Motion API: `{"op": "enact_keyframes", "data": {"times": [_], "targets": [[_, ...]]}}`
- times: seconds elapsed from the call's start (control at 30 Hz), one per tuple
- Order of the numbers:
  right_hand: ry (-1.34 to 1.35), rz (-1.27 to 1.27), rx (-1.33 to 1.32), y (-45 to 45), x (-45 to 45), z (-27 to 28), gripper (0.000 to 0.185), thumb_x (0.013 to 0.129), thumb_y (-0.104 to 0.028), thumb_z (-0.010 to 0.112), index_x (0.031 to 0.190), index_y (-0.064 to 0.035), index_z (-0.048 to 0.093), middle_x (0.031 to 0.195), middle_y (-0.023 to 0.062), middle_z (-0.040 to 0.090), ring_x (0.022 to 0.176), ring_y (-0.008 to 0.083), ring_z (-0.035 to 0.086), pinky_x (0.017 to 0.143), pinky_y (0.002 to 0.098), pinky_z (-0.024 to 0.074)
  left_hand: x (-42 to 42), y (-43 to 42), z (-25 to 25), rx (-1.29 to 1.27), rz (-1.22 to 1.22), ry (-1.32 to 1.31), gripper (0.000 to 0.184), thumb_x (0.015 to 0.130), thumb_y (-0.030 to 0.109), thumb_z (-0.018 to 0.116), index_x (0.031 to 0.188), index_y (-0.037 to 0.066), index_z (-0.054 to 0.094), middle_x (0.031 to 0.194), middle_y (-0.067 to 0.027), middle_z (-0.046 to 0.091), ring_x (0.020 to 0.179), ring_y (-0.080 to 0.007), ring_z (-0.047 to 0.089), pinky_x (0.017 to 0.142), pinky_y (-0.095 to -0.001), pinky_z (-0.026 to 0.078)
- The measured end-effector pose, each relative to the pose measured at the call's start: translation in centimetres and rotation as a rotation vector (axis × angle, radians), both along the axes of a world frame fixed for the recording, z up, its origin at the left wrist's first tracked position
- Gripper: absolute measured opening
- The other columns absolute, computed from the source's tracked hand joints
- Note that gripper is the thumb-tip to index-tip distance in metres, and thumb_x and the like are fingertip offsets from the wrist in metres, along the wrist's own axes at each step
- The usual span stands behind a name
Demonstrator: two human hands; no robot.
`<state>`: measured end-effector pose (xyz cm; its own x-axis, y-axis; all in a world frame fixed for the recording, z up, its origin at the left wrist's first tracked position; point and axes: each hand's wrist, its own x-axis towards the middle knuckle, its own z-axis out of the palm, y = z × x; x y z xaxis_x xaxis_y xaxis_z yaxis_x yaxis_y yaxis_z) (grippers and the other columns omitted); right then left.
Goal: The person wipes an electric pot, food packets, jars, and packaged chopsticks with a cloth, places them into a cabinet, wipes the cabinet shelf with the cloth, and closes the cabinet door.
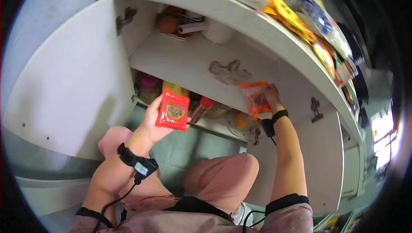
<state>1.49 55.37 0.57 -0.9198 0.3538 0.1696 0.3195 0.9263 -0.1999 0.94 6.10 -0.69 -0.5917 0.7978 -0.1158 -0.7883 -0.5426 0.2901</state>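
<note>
Head cam: L hand (152, 123) clamped on red sealed packet (173, 110), long axis approx. toward cabinet shelf (176, 57). R hand (272, 97) looks nearer shelf, fingers pinched on orange-trimmed clear bag (256, 97); bag's L of them.

White cabinet (176, 59) (doors (68, 87) open), grey tiled floor (182, 145), glaring light (383, 133) right.

Head-worn view, forward and down
</note>
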Motion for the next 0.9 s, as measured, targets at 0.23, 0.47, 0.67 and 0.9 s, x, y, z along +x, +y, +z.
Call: {"op": "enact_keyframes", "data": {"times": [0.23, 0.47, 0.67, 0.9], "targets": [[0.037, 0.104, 0.305, -10.2, -7.5, 0.6, 0.063, 0.081, -0.037, 0.059, 0.131, -0.0017, 0.041, 0.124, 0.025, 0.049, 0.123, 0.0373, 0.041, 0.102, 0.0472, 0.0315, -6.3, -0.2, -2.0, 0.059, 0.106, -0.003, 0.055, 0.091, 0.05, 0.042, 0.124, 0.007, 0.05, 0.116, -0.0174, 0.057, 0.096, -0.0441, 0.058, 0.084, -0.0534, 0.048], [0.121, 0.194, 0.22, -15.4, -12.6, -6.1, 0.038, 0.091, -0.031, 0.05, 0.12, -0.006, 0.052, 0.106, 0.0191, 0.06, 0.101, 0.0335, 0.054, 0.089, 0.0471, 0.0392, -10.1, 1.1, -0.9, 0.353, 0.321, -0.112, 0.056, 0.093, 0.048, 0.037, 0.123, 0.002, 0.048, 0.12, -0.0205, 0.054, 0.105, -0.045, 0.052, 0.092, -0.056, 0.041], [0.585, 0.194, -0.617, -22.6, -8.5, 1.1, 0.016, 0.092, -0.015, 0.052, 0.1, -0.0024, 0.055, 0.093, 0.007, 0.059, 0.082, 0.0133, 0.053, 0.073, 0.0287, 0.045, -10.6, 2.0, -1.2, 0.349, 0.416, -0.106, 0.053, 0.094, 0.047, 0.037, 0.121, 0.003, 0.049, 0.118, -0.0191, 0.055, 0.105, -0.0407, 0.054, 0.092, -0.0527, 0.043], [0.427, 0.813, -0.02, -36.7, -4.6, 0.9, 0.035, 0.083, -0.014, 0.054, 0.117, -0.0128, 0.06, 0.13, 0.0148, 0.048, 0.118, 0.0399, 0.039, 0.102, 0.0484, 0.0274, -5.8, 6.5, -5.5, -0.222, 0.853, 0.699, 0.037, 0.099, 0.03, 0.032, 0.124, 0.007, 0.046, 0.122, -0.0093, 0.051, 0.108, -0.0189, 0.052, 0.095, -0.032, 0.043]]}}
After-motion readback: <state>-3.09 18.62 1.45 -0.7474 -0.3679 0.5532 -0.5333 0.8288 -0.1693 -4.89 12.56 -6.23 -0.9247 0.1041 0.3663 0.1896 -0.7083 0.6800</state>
